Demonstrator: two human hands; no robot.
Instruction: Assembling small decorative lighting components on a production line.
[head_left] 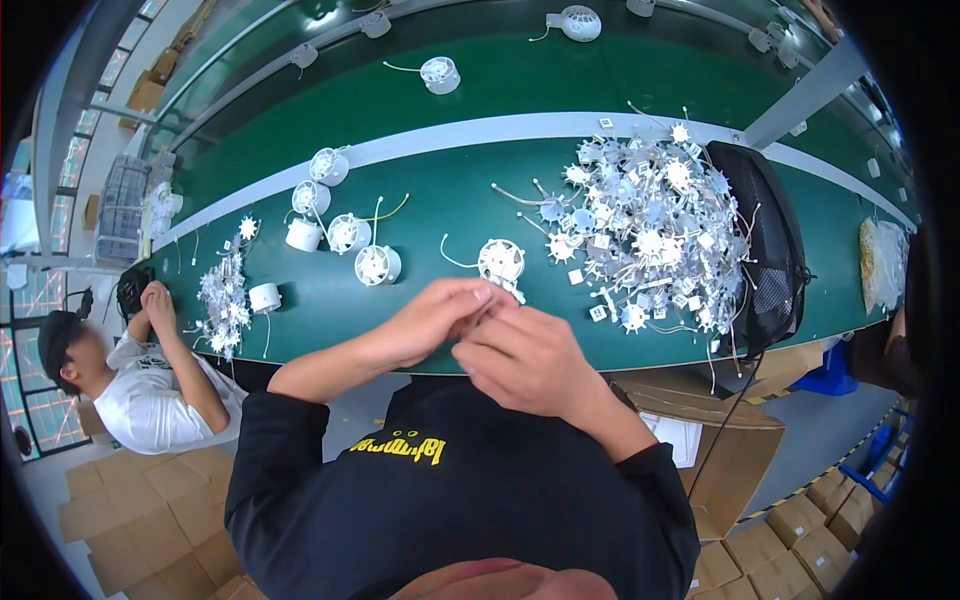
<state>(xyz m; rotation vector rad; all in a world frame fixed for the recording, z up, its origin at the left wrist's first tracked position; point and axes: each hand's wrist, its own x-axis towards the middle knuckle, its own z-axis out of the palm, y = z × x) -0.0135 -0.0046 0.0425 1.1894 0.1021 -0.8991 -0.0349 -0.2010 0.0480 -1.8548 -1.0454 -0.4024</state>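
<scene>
Head view: the bare left hand (447, 312) and bare right hand (525, 357) meet just below the middle of the frame, above the near edge of the green worktop (330, 340). The left forearm (340, 368) enters from the lower left out of a short black sleeve, runs nearly level toward the centre and rises slightly at the wrist. The right forearm (612, 415) slants up and leftward from the lower right, the back of its hand turned to the camera and its fingers curled leftward. Thumb and fingers of each hand are drawn into a pinch on a small white plastic piece (510, 289), which pokes out above the right hand's knuckles; the fingers hide much of it, so its full shape cannot be told.

Just beyond the fingertips, at the frame's centre, is a white round fan housing with a thin wire (501, 258). A tangled heap of white and silver star-shaped parts (650, 240) fills the right of centre, beside a black mesh-sided bag (765, 245).
</scene>
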